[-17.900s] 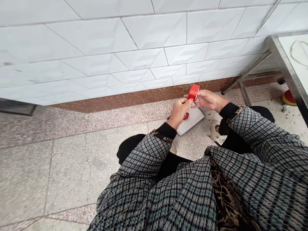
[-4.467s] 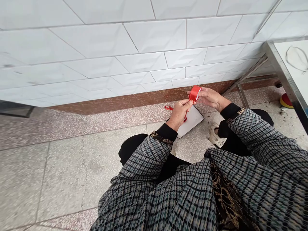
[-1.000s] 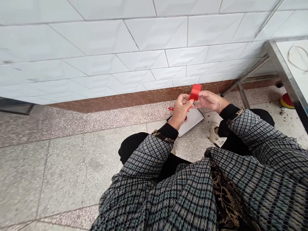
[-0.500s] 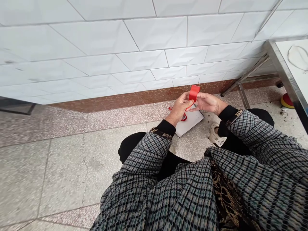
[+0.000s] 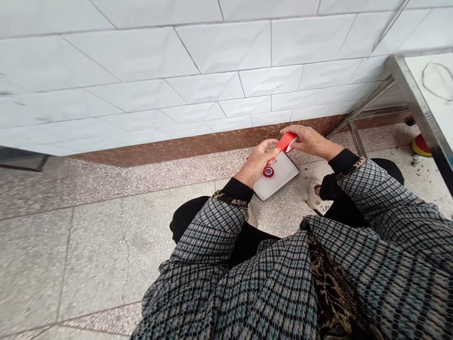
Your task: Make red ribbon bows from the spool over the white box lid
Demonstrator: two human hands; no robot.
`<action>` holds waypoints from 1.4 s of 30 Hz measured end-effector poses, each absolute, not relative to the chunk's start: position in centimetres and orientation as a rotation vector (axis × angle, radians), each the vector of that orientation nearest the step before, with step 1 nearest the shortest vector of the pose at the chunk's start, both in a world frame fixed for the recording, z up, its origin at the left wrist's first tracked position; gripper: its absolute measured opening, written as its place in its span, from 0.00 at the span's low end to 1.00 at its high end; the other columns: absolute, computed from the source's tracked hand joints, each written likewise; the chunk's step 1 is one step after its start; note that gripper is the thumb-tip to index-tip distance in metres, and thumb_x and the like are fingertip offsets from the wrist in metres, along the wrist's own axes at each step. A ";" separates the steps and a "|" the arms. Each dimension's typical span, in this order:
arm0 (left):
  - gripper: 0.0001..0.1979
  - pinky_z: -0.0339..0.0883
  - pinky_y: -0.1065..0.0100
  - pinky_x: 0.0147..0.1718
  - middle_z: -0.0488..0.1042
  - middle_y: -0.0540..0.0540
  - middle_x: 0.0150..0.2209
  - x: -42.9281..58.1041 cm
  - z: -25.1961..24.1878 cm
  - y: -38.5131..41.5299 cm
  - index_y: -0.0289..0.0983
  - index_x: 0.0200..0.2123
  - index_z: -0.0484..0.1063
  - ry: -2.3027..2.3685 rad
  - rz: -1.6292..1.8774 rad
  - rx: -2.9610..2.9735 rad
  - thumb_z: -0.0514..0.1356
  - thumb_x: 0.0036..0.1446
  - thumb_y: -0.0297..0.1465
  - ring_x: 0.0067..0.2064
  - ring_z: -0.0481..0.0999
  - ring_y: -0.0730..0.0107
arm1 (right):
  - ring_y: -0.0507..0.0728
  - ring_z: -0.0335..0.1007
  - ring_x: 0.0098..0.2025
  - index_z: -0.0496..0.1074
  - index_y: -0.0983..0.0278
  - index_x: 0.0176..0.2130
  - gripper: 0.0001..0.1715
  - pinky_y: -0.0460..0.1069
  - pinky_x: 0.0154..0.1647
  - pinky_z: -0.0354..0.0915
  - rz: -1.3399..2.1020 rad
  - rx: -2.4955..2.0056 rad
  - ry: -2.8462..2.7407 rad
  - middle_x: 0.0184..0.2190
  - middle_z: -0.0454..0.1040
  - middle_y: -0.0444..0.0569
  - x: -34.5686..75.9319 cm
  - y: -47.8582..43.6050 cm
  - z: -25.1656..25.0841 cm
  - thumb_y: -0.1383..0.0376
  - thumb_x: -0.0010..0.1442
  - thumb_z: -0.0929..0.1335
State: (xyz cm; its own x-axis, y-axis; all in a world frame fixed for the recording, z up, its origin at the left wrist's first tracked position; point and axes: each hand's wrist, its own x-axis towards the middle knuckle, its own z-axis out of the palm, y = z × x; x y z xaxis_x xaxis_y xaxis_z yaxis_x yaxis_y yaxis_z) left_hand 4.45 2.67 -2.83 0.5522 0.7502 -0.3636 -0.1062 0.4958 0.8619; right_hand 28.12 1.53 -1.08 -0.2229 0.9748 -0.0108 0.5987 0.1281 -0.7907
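Note:
My right hand (image 5: 307, 140) grips a roll of red tape (image 5: 288, 140) from its right side, and the roll is tilted so its white core shows. A stretch of red tape runs left from the roll to my left hand (image 5: 260, 160), whose thumb and fingers are closed on it. Below the hands a flat white board or box lid (image 5: 278, 178) with dark edges lies on the floor. On it rests a smaller red ring-shaped roll (image 5: 268, 172), partly beside my left hand. Some red material by the left fingers is too small to make out.
A white tiled wall (image 5: 233, 45) with a brown skirting rises just ahead. At the right stands a metal-framed table (image 5: 414, 94) with a thin wire loop (image 5: 437, 81) on top. A red and yellow round object (image 5: 422, 145) sits on the floor under it.
My right hand has moved up and now wraps the roll, which has turned from upright to tilted right. My left hand has shifted slightly left and down, and a stretch of tape shows between them.

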 end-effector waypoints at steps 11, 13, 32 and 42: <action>0.18 0.52 0.71 0.26 0.66 0.54 0.23 4.4 -2.0 2.3 0.38 0.28 0.74 0.885 0.690 0.909 0.78 0.48 0.39 0.25 0.59 0.78 | 0.68 0.81 0.53 0.83 0.63 0.56 0.34 0.61 0.64 0.71 0.945 -1.654 -1.747 0.52 0.87 0.52 28.8 1.8 -1.6 0.70 0.49 0.71; 0.16 0.49 0.71 0.25 0.65 0.55 0.23 4.5 -2.0 2.4 0.37 0.29 0.76 0.889 0.682 0.886 0.78 0.48 0.37 0.24 0.57 0.79 | 0.68 0.81 0.54 0.83 0.64 0.56 0.34 0.62 0.65 0.71 0.946 -1.675 -1.715 0.53 0.86 0.53 28.8 2.0 -1.8 0.71 0.49 0.71; 0.17 0.54 0.69 0.28 0.69 0.52 0.24 4.8 -3.5 2.2 0.39 0.27 0.75 0.892 0.776 1.009 0.77 0.50 0.42 0.27 0.61 0.75 | 0.57 0.72 0.38 0.80 0.63 0.48 0.25 0.48 0.35 0.69 1.447 -1.311 -1.144 0.40 0.83 0.48 27.2 2.0 -2.7 0.66 0.48 0.75; 0.08 0.62 0.69 0.36 0.75 0.51 0.30 5.2 -4.1 2.2 0.37 0.30 0.77 0.817 0.843 0.932 0.74 0.53 0.31 0.32 0.68 0.74 | 0.54 0.71 0.36 0.80 0.64 0.44 0.24 0.46 0.33 0.67 1.565 -1.267 -1.006 0.37 0.82 0.46 27.0 1.6 -2.9 0.67 0.45 0.78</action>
State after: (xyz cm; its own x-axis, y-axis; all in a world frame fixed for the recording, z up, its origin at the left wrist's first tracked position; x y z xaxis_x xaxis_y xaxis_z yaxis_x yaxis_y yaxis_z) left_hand 5.22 2.25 -4.12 0.4305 0.8755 -0.2196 -0.2462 0.3480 0.9046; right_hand 26.97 1.62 -2.88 -0.1133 0.9503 -0.2901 -0.1306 -0.3036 -0.9438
